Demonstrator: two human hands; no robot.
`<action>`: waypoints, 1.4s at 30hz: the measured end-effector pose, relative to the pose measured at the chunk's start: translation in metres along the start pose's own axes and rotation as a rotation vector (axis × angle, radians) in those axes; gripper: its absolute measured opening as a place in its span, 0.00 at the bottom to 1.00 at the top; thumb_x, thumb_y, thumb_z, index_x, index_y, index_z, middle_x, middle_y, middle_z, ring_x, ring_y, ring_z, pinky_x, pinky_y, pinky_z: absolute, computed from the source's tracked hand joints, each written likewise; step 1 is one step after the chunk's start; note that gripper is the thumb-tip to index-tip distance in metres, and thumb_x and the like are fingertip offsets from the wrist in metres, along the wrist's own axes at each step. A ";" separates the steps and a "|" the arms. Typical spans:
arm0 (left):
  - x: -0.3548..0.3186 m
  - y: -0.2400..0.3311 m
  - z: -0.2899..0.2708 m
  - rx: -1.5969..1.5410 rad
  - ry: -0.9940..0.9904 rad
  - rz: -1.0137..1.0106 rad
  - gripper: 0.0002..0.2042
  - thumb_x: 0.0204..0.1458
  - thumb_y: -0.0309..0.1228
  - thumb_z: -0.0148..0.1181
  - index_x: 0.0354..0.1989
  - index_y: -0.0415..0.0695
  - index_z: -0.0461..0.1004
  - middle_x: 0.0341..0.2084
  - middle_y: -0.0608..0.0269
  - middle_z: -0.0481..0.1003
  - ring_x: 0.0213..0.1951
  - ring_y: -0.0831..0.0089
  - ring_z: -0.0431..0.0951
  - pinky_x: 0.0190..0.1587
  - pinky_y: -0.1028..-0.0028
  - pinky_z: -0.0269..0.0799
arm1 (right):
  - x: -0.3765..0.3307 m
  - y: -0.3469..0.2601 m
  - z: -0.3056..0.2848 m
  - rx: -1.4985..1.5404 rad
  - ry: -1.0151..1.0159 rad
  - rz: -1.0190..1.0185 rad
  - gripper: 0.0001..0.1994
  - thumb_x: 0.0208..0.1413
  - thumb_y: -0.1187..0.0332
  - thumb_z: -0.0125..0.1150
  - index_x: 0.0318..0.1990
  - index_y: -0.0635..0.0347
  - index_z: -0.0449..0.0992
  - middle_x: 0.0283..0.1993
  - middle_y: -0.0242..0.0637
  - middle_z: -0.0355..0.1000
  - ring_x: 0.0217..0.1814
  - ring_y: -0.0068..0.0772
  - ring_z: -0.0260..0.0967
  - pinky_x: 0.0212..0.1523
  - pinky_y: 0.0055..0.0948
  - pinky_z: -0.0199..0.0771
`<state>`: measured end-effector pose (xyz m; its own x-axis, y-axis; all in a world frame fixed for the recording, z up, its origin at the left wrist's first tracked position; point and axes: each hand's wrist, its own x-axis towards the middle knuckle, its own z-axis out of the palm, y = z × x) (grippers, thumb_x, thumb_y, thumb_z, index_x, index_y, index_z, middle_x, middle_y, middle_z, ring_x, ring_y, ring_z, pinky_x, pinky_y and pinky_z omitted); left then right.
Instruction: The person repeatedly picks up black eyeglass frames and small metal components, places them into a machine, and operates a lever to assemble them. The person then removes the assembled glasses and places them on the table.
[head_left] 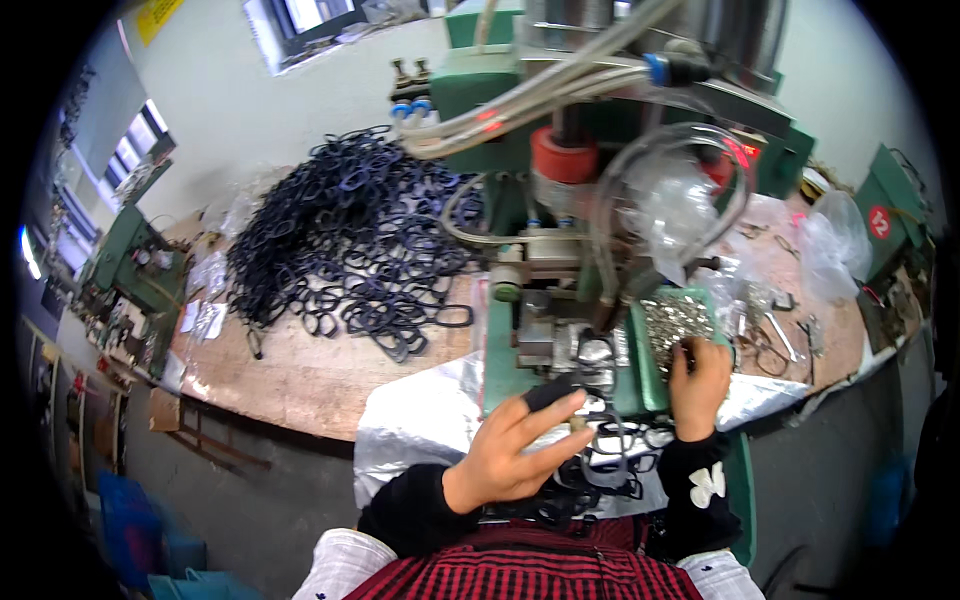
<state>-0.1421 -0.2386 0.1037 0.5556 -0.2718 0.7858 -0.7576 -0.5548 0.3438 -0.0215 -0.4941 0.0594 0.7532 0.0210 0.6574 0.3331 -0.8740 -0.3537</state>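
Observation:
My left hand is spread over a black eyeglass frame at the front of the green machine, its fingertips on the frame. My right hand reaches into a green tray of small silver metal parts, fingers curled among them; whether it pinches one is hidden. More black frames lie on the silvery sheet between my forearms. Both wrists wear black sleeve covers.
A big heap of black eyeglass frames covers the wooden bench to the left. Hoses and a red cylinder hang above the machine head. Clear plastic bags and small tools lie at the right. Other green machines stand far left and far right.

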 end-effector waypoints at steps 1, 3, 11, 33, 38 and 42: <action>-0.011 -0.003 -0.013 0.077 0.045 0.041 0.21 0.42 0.22 0.63 0.49 0.47 0.78 0.57 0.50 0.72 0.46 0.55 0.77 0.43 0.63 0.73 | 0.002 0.001 -0.001 -0.002 -0.018 -0.011 0.06 0.49 0.74 0.64 0.34 0.63 0.75 0.36 0.45 0.72 0.41 0.51 0.66 0.42 0.44 0.66; -0.037 0.001 -0.049 0.361 0.156 -0.173 0.18 0.46 0.22 0.60 0.47 0.47 0.79 0.49 0.47 0.77 0.42 0.52 0.79 0.45 0.63 0.73 | 0.008 -0.004 -0.007 -0.042 -0.012 -0.037 0.05 0.51 0.74 0.62 0.35 0.64 0.75 0.36 0.45 0.72 0.42 0.51 0.66 0.43 0.44 0.65; 0.012 -0.080 -0.166 0.784 0.154 -0.365 0.07 0.48 0.22 0.63 0.37 0.40 0.78 0.41 0.56 0.77 0.44 0.59 0.75 0.48 0.65 0.69 | 0.017 0.004 0.000 0.206 0.032 0.046 0.06 0.54 0.74 0.60 0.38 0.65 0.78 0.36 0.43 0.75 0.40 0.44 0.72 0.44 0.36 0.69; -0.001 -0.154 -0.059 -0.155 0.480 -0.742 0.05 0.63 0.28 0.53 0.41 0.39 0.70 0.28 0.66 0.71 0.26 0.80 0.69 0.28 0.79 0.65 | 0.045 -0.091 -0.027 0.947 -0.159 0.236 0.20 0.47 0.81 0.65 0.51 0.72 0.74 0.39 0.39 0.76 0.43 0.27 0.72 0.48 0.27 0.71; -0.023 -0.117 -0.037 -0.460 0.693 -0.845 0.08 0.65 0.30 0.52 0.46 0.38 0.72 0.37 0.60 0.76 0.35 0.77 0.77 0.39 0.77 0.75 | 0.036 -0.112 -0.016 1.140 -0.124 0.402 0.25 0.49 0.82 0.64 0.57 0.75 0.66 0.45 0.38 0.73 0.45 0.24 0.71 0.48 0.23 0.71; 0.056 -0.047 -0.047 -0.573 0.720 -0.295 0.05 0.64 0.24 0.50 0.43 0.36 0.71 0.39 0.53 0.76 0.41 0.64 0.79 0.46 0.70 0.75 | 0.041 -0.120 -0.026 1.402 -0.256 0.557 0.27 0.51 0.83 0.62 0.60 0.74 0.63 0.48 0.41 0.72 0.46 0.24 0.71 0.53 0.23 0.69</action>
<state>-0.0914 -0.1907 0.1552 0.5520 0.4699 0.6888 -0.7790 -0.0041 0.6271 -0.0455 -0.4014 0.1460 0.9856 0.0645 0.1560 0.1245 0.3460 -0.9299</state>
